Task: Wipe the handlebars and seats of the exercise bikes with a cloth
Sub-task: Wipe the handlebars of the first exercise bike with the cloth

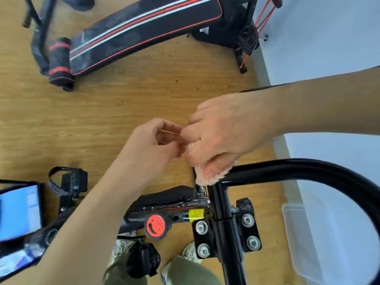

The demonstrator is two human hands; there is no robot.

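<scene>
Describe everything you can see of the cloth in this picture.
The cloth is pale peach and fluffy, like plush or microfibre, with a fuzzy edge. Most of it is hidden, bunched under the right hand, whose curled fingers and thumb grip it. It is pressed on the black handlebar, at the end by the upright stem. The left hand reaches its left edge with curled fingers; whether they pinch it is unclear.

The cloth (207, 176) lies on the handlebar (287, 166), with a bench (144, 27) on the floor (102, 103) behind.
</scene>
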